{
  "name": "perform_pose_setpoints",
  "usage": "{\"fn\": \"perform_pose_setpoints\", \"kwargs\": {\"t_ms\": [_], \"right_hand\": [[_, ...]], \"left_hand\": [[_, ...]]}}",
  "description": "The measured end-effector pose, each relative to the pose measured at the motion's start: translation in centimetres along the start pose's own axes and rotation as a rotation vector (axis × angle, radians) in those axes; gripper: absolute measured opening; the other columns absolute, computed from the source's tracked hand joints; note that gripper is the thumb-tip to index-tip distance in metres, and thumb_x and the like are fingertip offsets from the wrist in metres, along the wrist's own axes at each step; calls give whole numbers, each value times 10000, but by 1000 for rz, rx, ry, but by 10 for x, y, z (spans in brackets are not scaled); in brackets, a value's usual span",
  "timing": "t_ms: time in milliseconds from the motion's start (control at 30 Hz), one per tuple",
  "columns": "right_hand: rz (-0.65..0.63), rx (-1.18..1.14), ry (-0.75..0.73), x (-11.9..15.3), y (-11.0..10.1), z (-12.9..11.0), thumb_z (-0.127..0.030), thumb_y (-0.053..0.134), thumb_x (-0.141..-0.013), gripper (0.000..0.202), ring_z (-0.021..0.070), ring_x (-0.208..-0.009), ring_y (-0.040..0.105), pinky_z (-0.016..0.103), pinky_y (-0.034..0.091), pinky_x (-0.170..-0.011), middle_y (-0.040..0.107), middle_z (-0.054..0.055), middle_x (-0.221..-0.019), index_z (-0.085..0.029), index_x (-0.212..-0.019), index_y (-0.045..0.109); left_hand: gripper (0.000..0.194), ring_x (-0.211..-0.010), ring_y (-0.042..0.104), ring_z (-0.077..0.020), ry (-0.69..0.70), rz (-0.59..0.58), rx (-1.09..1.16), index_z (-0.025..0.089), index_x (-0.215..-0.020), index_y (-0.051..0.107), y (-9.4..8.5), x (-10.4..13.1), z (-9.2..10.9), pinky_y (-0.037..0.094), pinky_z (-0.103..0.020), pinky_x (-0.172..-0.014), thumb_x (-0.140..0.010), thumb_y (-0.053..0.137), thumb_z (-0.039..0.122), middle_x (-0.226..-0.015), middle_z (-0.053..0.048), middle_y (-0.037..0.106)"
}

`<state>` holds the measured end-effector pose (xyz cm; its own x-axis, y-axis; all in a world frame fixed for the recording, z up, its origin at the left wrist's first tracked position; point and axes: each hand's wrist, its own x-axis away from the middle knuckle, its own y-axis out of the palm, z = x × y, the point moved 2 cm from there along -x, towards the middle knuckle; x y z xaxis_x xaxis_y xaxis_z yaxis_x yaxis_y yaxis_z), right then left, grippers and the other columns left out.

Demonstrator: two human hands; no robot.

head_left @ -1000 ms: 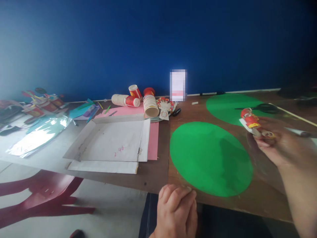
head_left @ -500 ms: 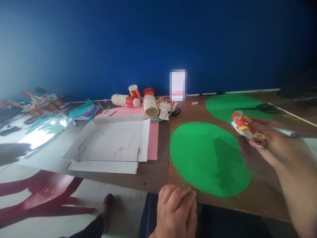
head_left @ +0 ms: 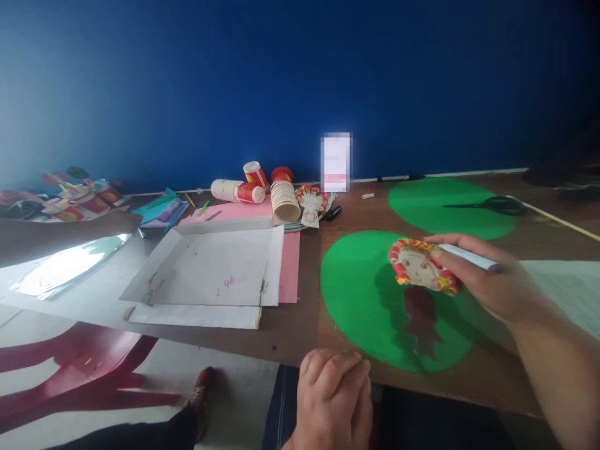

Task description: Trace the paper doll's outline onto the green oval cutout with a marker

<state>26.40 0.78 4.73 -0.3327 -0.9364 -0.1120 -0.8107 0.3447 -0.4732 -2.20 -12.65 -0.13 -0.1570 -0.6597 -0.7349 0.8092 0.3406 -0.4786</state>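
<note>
My right hand [head_left: 497, 281] is closed on a paper cup doll [head_left: 420, 269] with a drawn face and curled red and yellow edges. A white marker [head_left: 469, 256] with a dark end is pinched in the same hand. Below the face is a dark red, body-shaped part. The doll is over a green paper oval [head_left: 351, 287], on which shadows fall. My left hand [head_left: 334, 397] is a fist at the table's front edge; its inside is hidden. A similar paper cup doll [head_left: 310, 203] leans against cups near the wall.
Left of the green oval lies a shallow white box [head_left: 201, 262] on pink paper [head_left: 289, 269]. Stacked paper cups [head_left: 285, 200] lie behind it. Scissors [head_left: 497, 205] rest on a second green oval [head_left: 412, 200]. Another person's arm [head_left: 60, 237] reaches in at left, above a red chair [head_left: 79, 369].
My right hand has moved left with the doll, turning its drawn face into view above the green oval. Another person's arm has come further in from the left. My left hand is still.
</note>
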Motion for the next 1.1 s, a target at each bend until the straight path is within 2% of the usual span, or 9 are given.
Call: {"fn": "perform_pose_setpoints", "kwargs": {"t_ms": [133,233,433,567,767,967,1100], "right_hand": [[-107,67,-4,3,5,-2,-553,784,-741,394,212,-764,701,285,525,-590,810,40,-955,-295,-1037,824],[-186,82,1,4,9,-1,-558,781,-751,395,203,-705,679,293,519,-580,793,30,-891,-306,-1054,811],[-283,52,68,10,16,-8,-598,741,-762,448,224,-744,715,300,568,-582,799,43,-919,-296,-1091,777],[-338,13,87,14,22,-14,-594,755,-733,448,216,-678,719,311,592,-544,800,37,-907,-289,-1061,764],[-375,-35,67,15,31,-15,-581,763,-732,433,199,-620,710,314,606,-512,781,8,-841,-291,-1053,737],[-353,-31,36,12,34,-12,-556,761,-754,405,190,-642,716,302,602,-527,791,12,-878,-287,-1056,739],[-355,-21,10,9,37,-5,-562,748,-781,408,174,-573,682,302,579,-509,783,0,-827,-290,-1085,735]], "left_hand": [[246,-928,717,-190,-12,-2,-3,166,-1149,754,1,2,0,546,-345,-864,-1001,580,75,-1025,-55,783],[242,-912,718,-190,-15,9,-5,171,-1145,752,2,2,1,549,-346,-853,-1000,582,80,-1017,-55,784],[230,-853,705,-186,-16,-2,-33,172,-1114,749,0,-4,3,552,-341,-803,-993,579,76,-991,-58,778],[246,-852,696,-196,-16,-9,-41,170,-1132,750,-1,-9,5,558,-339,-797,-992,572,74,-995,-67,773],[244,-868,697,-195,2,-31,-24,166,-1144,761,2,-17,6,580,-333,-820,-995,585,85,-1010,-62,778],[230,-898,733,-200,30,-46,-10,180,-1164,757,7,-23,10,600,-331,-843,-1023,584,124,-1032,-63,795],[219,-897,738,-200,34,-71,-5,185,-1151,749,11,-26,11,599,-339,-852,-1044,562,146,-1040,-52,801]]}}
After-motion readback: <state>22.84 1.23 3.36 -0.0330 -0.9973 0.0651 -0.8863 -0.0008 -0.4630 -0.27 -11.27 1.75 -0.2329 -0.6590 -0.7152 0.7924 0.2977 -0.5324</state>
